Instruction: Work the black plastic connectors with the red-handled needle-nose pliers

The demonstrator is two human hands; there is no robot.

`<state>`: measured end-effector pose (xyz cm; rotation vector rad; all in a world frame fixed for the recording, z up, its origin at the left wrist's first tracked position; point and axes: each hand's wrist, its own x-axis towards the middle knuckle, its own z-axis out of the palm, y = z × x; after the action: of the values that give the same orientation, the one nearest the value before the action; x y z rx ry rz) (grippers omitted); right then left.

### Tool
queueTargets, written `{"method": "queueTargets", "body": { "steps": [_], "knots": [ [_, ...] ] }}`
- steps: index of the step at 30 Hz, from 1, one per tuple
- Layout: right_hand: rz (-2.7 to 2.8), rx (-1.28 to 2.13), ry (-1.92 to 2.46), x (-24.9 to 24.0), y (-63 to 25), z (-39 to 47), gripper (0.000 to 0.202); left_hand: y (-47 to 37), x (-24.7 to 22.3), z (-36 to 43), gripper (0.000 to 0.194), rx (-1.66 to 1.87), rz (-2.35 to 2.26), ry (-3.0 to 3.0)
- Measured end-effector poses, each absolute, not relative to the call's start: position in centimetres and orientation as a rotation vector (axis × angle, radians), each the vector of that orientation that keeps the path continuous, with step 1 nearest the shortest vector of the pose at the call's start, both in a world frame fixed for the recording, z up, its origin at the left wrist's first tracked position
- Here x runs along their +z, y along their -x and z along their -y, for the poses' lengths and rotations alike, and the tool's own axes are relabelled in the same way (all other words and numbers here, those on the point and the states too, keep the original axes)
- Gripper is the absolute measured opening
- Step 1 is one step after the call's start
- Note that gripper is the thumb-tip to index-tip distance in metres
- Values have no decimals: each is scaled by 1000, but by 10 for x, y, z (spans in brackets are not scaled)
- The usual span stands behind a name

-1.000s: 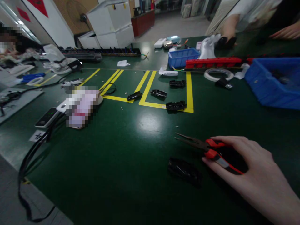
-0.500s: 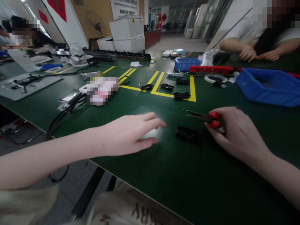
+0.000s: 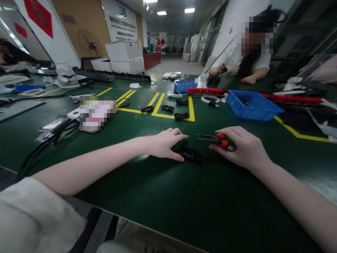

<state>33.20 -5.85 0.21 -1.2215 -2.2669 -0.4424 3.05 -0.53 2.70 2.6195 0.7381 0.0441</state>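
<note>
My right hand (image 3: 240,147) is closed around red-handled long-nose pliers (image 3: 214,138), whose slim jaws point left and stand slightly apart. On the green table (image 3: 158,200) in front of me lies a black plastic part (image 3: 190,154), a little blurred. My left hand (image 3: 168,143) is at its left end, thumb and fingers spread apart around that end; whether the fingertips touch it is hard to tell. Farther off, several similar black parts (image 3: 181,116) lie in and beside a yellow-taped rectangle.
To the right of the taped area stands a blue bin (image 3: 252,105), with a smaller blue bin (image 3: 184,85) behind. A red strip (image 3: 205,91) runs between them. At left are a pink item (image 3: 97,116) and black cables (image 3: 39,149). Across the table sits a person (image 3: 247,66).
My left hand has reached the black part, its fingers now spread at the part's left end. The right hand still holds the pliers. The camera view has tilted up and turned right.
</note>
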Motion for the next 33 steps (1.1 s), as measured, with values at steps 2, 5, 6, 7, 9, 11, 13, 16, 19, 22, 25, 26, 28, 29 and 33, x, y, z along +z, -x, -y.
{"method": "queueTargets", "body": {
  "steps": [2, 5, 6, 7, 9, 11, 13, 16, 19, 22, 25, 26, 28, 29, 33],
  "knots": [
    [2322, -434, 1200, 4, -329, 61, 41, -29, 24, 1, 76, 104, -650, -2608],
    [2372, -514, 1108, 5, -327, 65, 40, -30, 20, -4, 64, 188, -525, -2570],
    [2379, -546, 1075, 5, -326, 66, 39, -32, 20, -5, 58, 209, -496, -2558],
    [2385, -573, 1049, 5, -326, 67, 38, -33, 19, -6, 52, 224, -468, -2555],
    [2396, -606, 1038, 5, -326, 68, 37, -38, 19, -8, 42, 226, -403, -2569],
    [2400, -608, 1073, 5, -326, 69, 35, -43, 19, -10, 38, 208, -352, -2601],
    [2387, -604, 1115, 5, -327, 70, 34, -48, 19, -11, 40, 210, -340, -2637],
    [2356, -618, 1145, 5, -326, 71, 33, -54, 15, -11, 53, 279, -338, -2669],
    [2308, -595, 1187, 5, -324, 73, 33, -59, 8, -8, 52, 341, -242, -2638],
    [2272, -566, 1198, 4, -321, 74, 32, -62, 3, -5, 49, 383, -175, -2588],
    [2280, -582, 1135, 3, -318, 74, 29, -61, 2, -3, 46, 407, -203, -2594],
    [2283, -600, 1119, 3, -318, 74, 28, -60, 2, -3, 44, 409, -205, -2595],
    [2283, -631, 1114, 4, -318, 75, 28, -59, 2, -3, 38, 408, -203, -2587],
    [2282, -634, 1125, 4, -318, 75, 29, -59, 2, -3, 37, 410, -209, -2582],
    [2280, -617, 1169, 7, -320, 77, 31, -60, -1, -2, 35, 453, -295, -2591]
  ]
}}
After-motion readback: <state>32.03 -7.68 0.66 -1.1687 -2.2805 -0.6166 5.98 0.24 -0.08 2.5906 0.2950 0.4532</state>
